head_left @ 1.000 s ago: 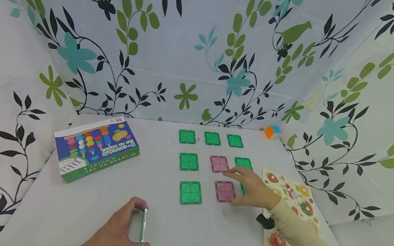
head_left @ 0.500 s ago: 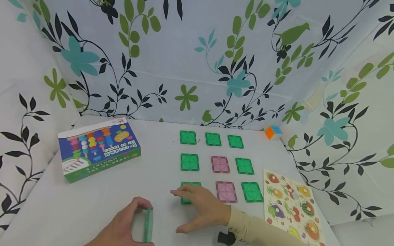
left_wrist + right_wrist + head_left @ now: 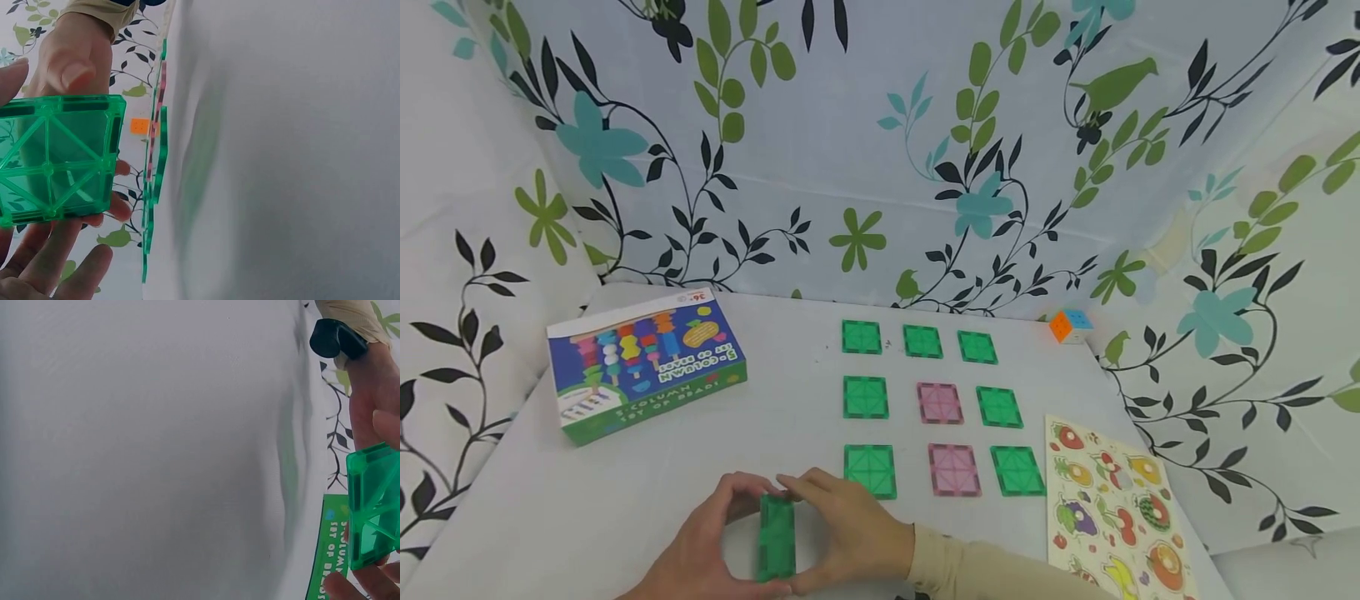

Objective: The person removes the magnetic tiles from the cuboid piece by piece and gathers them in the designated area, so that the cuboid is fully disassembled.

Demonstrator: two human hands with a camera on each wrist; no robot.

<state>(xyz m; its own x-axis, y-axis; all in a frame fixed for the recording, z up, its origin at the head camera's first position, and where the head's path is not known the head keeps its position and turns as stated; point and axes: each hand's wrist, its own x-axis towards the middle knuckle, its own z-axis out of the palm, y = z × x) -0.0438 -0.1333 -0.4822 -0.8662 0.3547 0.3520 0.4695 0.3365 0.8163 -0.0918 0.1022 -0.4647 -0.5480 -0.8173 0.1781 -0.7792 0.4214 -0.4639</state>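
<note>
Low at the front of the table, my left hand [image 3: 700,542] grips a clear green magnetic tile [image 3: 777,537] by its edges, thumb near me and fingers on the far edge. My right hand [image 3: 857,533] meets it from the other side, thumb and fingers at the same two edges. In the left wrist view the tile [image 3: 50,159] stands upright off the table, its square frame and crossing ribs visible. Whether it is one tile or a thin stack, I cannot tell. Beyond the hands, green tiles [image 3: 870,472] and two pink tiles [image 3: 954,469] lie flat in three rows.
A blue and green bead-set box [image 3: 647,358] lies at the back left. A small puzzle cube [image 3: 1070,326] sits at the far right corner. A fruit-picture board [image 3: 1112,500] lies along the right edge. Patterned cloth [image 3: 857,150] hangs behind the table.
My right hand has come left from the tile rows to the green tile in my left hand. The held tile has turned, showing more of its face. The laid tiles have stayed in place.
</note>
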